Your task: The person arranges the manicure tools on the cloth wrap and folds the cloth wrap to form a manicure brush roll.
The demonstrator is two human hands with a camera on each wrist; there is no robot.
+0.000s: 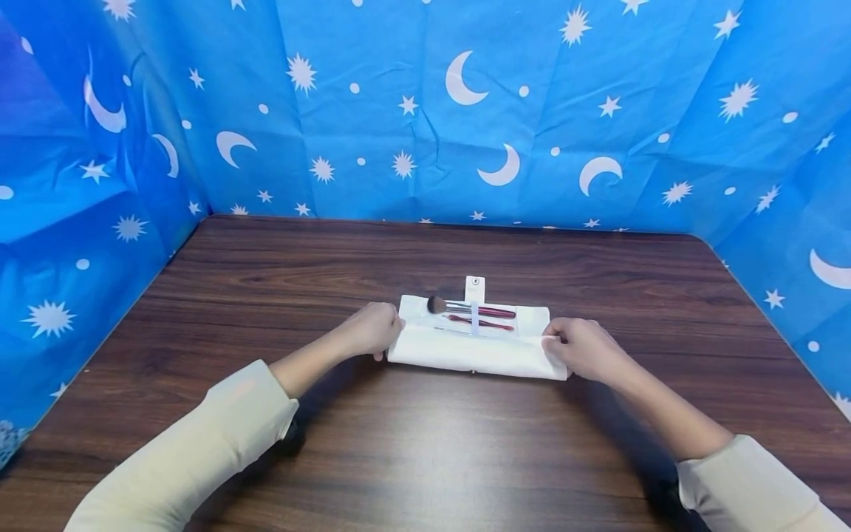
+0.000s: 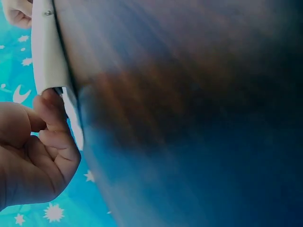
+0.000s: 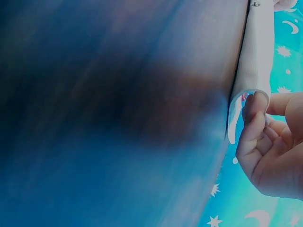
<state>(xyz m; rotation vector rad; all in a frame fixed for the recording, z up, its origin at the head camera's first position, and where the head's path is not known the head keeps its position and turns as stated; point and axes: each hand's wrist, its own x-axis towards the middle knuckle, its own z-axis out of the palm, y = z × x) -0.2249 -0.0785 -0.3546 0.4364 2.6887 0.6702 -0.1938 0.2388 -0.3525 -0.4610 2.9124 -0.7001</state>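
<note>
A white brush roll case (image 1: 465, 355) lies on the table, its near part folded over toward the back. Inside it, a makeup brush (image 1: 436, 305) with a dark round head and a red-handled tool (image 1: 482, 323) lie crosswise under a pale strap (image 1: 475, 319). A snap tab (image 1: 475, 287) sticks out at the far edge. My left hand (image 1: 377, 329) pinches the case's left end, with fingers curled at the fold's opening in the left wrist view. At the right end, my right hand (image 1: 588, 349) grips the folded edge between thumb and fingers.
The dark wood table (image 1: 425, 458) extends around the case on every side. Behind it and along both sides hangs a blue cloth (image 1: 399, 118) with white moons and stars.
</note>
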